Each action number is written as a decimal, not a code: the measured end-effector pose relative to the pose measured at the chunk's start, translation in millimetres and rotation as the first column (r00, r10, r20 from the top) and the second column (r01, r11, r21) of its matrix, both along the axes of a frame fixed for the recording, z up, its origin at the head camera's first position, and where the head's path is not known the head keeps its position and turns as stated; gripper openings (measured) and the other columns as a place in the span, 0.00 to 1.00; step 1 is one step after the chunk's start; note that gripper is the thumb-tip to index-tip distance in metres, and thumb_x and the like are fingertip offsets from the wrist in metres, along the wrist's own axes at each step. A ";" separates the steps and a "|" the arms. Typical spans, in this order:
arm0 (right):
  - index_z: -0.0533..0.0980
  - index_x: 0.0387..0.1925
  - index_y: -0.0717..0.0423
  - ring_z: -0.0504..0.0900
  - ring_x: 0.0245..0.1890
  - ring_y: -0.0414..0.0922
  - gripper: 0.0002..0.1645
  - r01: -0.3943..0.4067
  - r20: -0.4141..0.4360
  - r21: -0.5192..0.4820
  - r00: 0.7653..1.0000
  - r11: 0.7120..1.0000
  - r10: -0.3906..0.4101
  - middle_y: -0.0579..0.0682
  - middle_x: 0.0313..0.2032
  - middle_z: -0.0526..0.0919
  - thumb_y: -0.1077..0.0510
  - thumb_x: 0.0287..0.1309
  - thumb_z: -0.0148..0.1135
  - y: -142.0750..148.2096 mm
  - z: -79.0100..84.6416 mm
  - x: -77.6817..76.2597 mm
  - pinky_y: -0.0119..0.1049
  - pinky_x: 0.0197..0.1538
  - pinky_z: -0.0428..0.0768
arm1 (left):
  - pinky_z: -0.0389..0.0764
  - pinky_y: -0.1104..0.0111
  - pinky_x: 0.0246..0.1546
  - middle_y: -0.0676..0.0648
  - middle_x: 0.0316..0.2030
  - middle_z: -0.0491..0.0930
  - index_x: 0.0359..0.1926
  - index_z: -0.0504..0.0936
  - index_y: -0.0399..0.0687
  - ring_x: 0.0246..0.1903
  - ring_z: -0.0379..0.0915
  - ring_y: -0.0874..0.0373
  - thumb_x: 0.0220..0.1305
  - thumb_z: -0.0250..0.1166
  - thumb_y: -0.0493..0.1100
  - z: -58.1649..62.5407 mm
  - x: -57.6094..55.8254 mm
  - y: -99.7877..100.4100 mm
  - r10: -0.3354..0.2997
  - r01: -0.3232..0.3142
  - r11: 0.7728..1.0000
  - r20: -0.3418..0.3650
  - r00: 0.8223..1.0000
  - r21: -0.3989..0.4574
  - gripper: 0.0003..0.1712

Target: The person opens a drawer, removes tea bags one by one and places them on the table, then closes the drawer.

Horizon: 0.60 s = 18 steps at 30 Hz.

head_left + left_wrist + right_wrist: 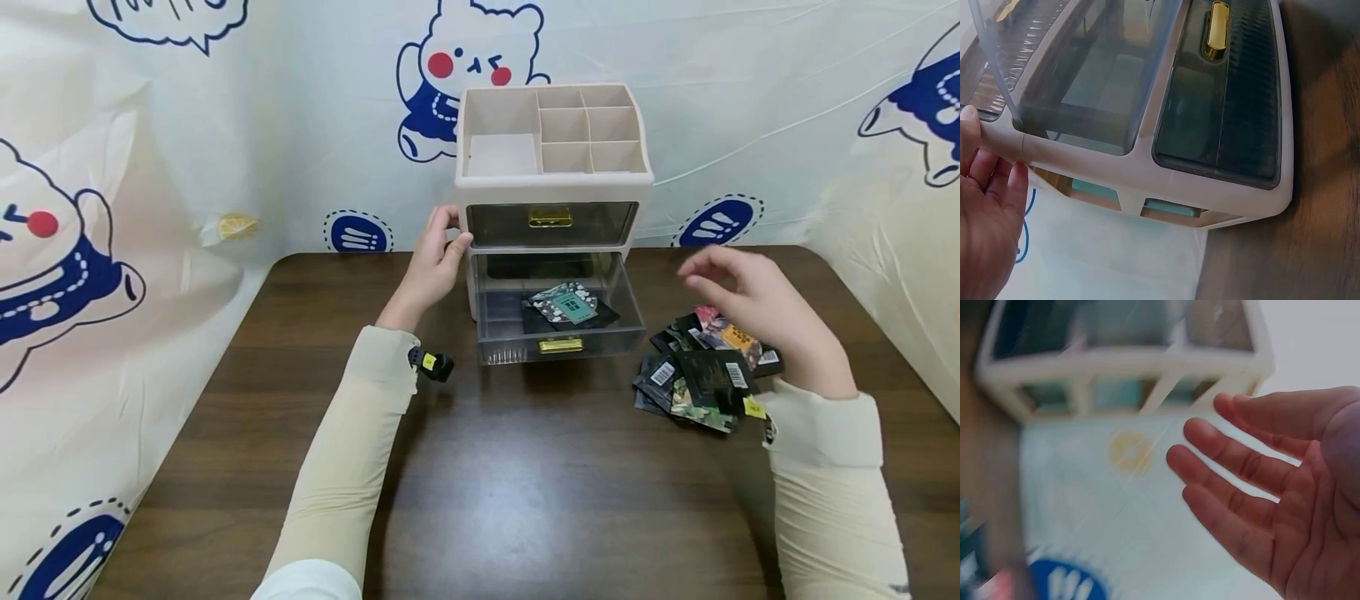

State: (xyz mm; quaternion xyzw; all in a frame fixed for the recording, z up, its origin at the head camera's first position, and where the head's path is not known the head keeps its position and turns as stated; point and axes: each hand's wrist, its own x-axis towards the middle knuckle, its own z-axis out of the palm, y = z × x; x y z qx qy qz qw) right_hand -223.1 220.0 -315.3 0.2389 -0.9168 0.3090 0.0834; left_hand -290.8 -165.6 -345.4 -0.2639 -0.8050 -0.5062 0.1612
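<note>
A cream desktop drawer organizer (555,188) stands at the back of the table. Its lower clear drawer (510,348) is pulled out, with dark flat packets and a patterned teal one (573,307) inside. The upper drawer (551,225) is pushed in. My left hand (429,271) grips the organizer's left side edge, thumb in front and fingers behind in the left wrist view. My right hand (776,312) hovers over a pile of black and colourful packets (712,375), fingers loosely bent and holding nothing; the right wrist view (1260,481) shows the bare palm.
The organizer's top has several compartments (566,125). Behind the brown wooden table (525,483) hangs a white sheet (322,125) printed with cartoon bears. A small black wrist device (431,363) sits by my left cuff.
</note>
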 end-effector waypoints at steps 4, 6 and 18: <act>0.75 0.39 0.54 0.72 0.35 0.38 0.06 -0.110 -0.098 0.036 0.989 0.993 0.113 0.48 0.36 0.79 0.59 0.64 0.53 -29.7 34.0 -12.4 0.29 0.38 0.71 | 0.69 0.62 0.47 0.43 0.47 0.64 0.53 0.63 0.37 0.48 0.60 0.59 0.69 0.48 0.38 0.1 -0.3 0.5 0.004 -0.004 1.000 0.002 1.000 0.004 0.14; 0.75 0.39 0.54 0.72 0.36 0.38 0.06 -0.181 -0.097 0.061 0.978 0.982 0.186 0.48 0.35 0.79 0.58 0.64 0.53 -46.2 46.9 -20.5 0.35 0.41 0.73 | 0.68 0.60 0.48 0.42 0.47 0.64 0.53 0.63 0.36 0.49 0.60 0.58 0.69 0.48 0.37 1.3 0.3 -0.3 0.003 -0.003 1.000 -0.001 1.000 0.009 0.14; 0.76 0.48 0.58 0.76 0.42 0.40 0.14 -0.601 0.324 0.275 0.793 0.750 0.516 0.53 0.45 0.80 0.64 0.62 0.54 -129.6 58.3 -58.6 0.44 0.47 0.76 | 0.68 0.53 0.49 0.36 0.47 0.63 0.50 0.62 0.28 0.51 0.59 0.46 0.68 0.47 0.32 26.0 28.9 5.7 -0.013 0.013 1.000 0.010 1.000 0.001 0.13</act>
